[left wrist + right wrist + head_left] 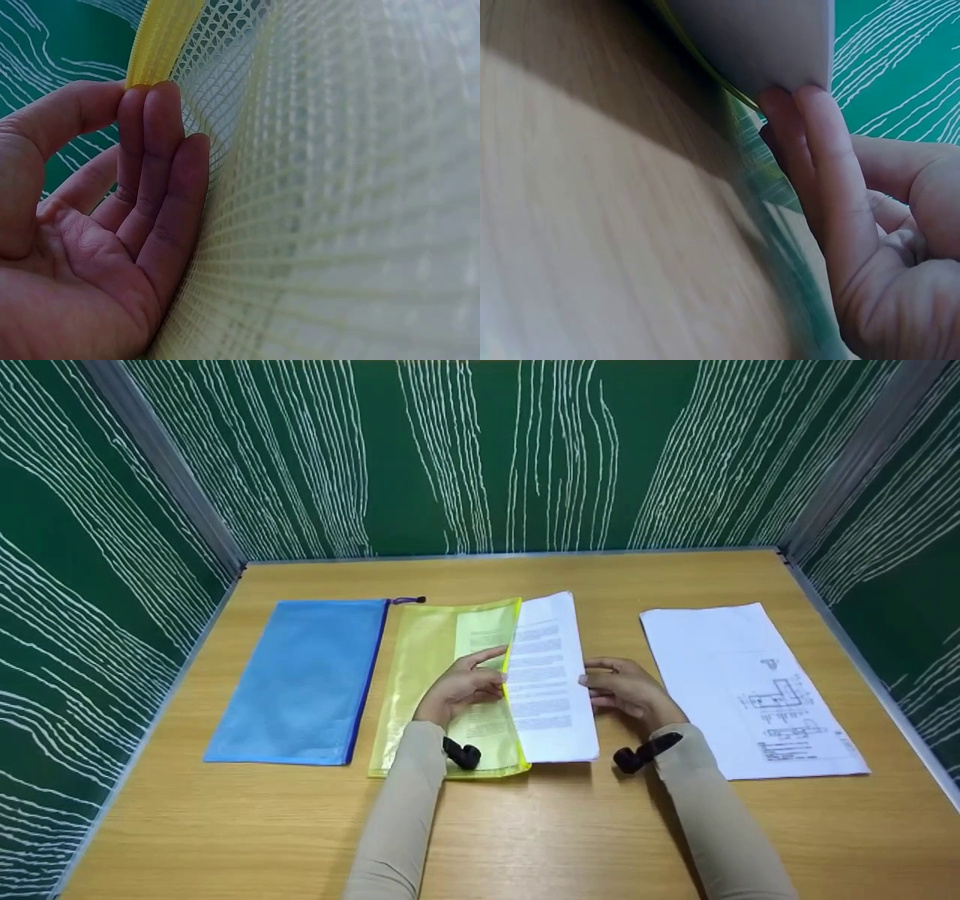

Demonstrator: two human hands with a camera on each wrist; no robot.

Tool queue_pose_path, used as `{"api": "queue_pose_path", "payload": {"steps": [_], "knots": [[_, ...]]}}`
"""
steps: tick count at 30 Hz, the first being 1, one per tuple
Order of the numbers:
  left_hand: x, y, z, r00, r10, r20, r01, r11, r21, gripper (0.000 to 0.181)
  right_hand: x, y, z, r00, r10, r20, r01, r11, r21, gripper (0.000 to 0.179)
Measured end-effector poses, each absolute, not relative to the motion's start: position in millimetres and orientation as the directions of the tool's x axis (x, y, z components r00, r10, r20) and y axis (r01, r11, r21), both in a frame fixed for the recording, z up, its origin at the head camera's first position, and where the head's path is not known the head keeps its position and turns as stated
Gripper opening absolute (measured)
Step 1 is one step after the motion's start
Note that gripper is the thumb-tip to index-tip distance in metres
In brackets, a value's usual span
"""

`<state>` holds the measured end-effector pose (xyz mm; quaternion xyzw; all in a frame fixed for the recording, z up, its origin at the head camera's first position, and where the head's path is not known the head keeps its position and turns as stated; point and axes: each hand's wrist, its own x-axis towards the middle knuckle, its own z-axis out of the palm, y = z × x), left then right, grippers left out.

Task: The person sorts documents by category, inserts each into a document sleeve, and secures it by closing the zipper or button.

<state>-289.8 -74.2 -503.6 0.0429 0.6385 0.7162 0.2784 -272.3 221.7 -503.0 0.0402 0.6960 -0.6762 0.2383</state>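
Note:
A yellow mesh zipper pouch lies in the middle of the table, its open side facing right. Printed papers stick out of that opening, and their left part shows through the yellow mesh. My left hand pinches the zipper edge of the pouch between thumb and fingertips. At the papers' right edge my right hand holds the stack, fingers beneath it in the right wrist view, where the papers' underside is raised off the table.
A blue zipper pouch with a dark zipper pull lies at the left. Another paper stack with a technical drawing lies at the right, beside my right wrist. Green panels with white lines border the table.

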Motion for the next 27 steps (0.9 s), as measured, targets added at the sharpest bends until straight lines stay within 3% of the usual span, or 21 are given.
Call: {"api": "queue_pose_path", "payload": {"steps": [27], "knots": [[-290, -75, -506, -0.854, 0.434, -0.288, -0.355, -0.080, 0.931, 0.059, -273, 206, -504, -0.884, -0.306, -0.352, 0.356, 0.045, -0.934, 0.059]]}}
